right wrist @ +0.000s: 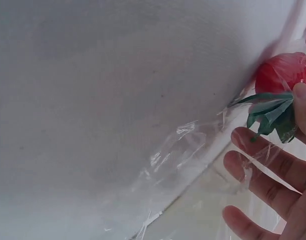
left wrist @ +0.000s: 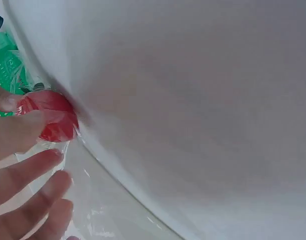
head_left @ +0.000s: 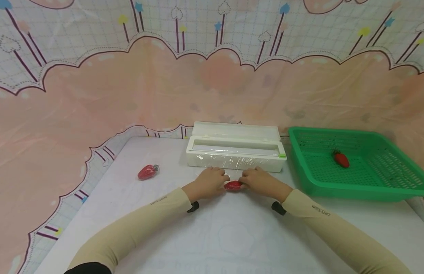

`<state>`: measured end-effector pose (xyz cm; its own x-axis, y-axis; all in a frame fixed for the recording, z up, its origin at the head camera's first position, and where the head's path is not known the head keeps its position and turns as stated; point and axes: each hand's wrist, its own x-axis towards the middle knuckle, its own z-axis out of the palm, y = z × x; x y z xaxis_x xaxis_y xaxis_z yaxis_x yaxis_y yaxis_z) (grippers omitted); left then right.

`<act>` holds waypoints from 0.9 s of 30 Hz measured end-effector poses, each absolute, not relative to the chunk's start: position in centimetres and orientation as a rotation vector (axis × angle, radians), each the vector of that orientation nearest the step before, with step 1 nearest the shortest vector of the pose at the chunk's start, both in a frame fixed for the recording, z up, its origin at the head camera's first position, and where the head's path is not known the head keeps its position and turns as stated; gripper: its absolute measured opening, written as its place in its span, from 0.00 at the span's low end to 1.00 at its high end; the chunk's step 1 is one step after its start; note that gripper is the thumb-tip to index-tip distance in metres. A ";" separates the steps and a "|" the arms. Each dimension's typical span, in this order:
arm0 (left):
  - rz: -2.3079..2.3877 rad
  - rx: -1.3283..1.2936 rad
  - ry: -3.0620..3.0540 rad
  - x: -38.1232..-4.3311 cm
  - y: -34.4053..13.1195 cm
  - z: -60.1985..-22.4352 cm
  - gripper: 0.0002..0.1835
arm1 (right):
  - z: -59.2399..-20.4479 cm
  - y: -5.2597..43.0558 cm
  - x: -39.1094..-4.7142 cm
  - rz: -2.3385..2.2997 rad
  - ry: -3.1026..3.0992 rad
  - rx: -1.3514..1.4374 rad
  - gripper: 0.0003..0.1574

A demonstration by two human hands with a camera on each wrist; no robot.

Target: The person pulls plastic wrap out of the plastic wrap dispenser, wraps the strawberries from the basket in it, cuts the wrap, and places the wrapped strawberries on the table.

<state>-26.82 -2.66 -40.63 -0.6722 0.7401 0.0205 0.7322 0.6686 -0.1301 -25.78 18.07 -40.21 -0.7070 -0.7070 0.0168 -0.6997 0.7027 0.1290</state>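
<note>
A red strawberry (head_left: pixel 233 185) with green leaves (right wrist: pixel 272 115) lies on the white table in front of the film box, clear film wrapped around it. My left hand (head_left: pixel 210 182) holds its left end; in the left wrist view the thumb presses the red side and the other fingers spread apart. At the leafy end, my right hand (head_left: pixel 263 183) grips with the thumb on the fruit, its fingers against the clear film (right wrist: pixel 180 145). The film runs from the white box (head_left: pixel 235 161), whose lid stands raised.
Another strawberry (head_left: pixel 148 172), shiny as if wrapped, lies on the table at the left. A green plastic basket (head_left: pixel 355 194) stands at the right with one strawberry (head_left: pixel 341 159) inside. Behind the table hangs a patterned pink cloth (head_left: pixel 198 91).
</note>
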 end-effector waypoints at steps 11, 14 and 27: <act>0.175 -1.238 -2.708 -26.8 -1.3 -40.7 0.17 | -39.9 18.5 -26.2 -0.012 -2.879 1.152 0.11; 0.125 -1.208 -2.738 -27.0 -1.2 -40.7 0.14 | -39.8 18.5 -26.1 0.083 -2.885 1.115 0.14; 0.005 -1.163 -2.657 -27.0 -1.3 -40.9 0.24 | -39.3 18.1 -26.1 0.337 -2.861 1.065 0.13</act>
<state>-27.04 -1.33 -40.90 -0.6541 0.7243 0.2180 0.7235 0.6832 -0.0992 -26.11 18.12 -39.30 -0.7574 -0.6375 0.1416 -0.6529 0.7358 -0.1795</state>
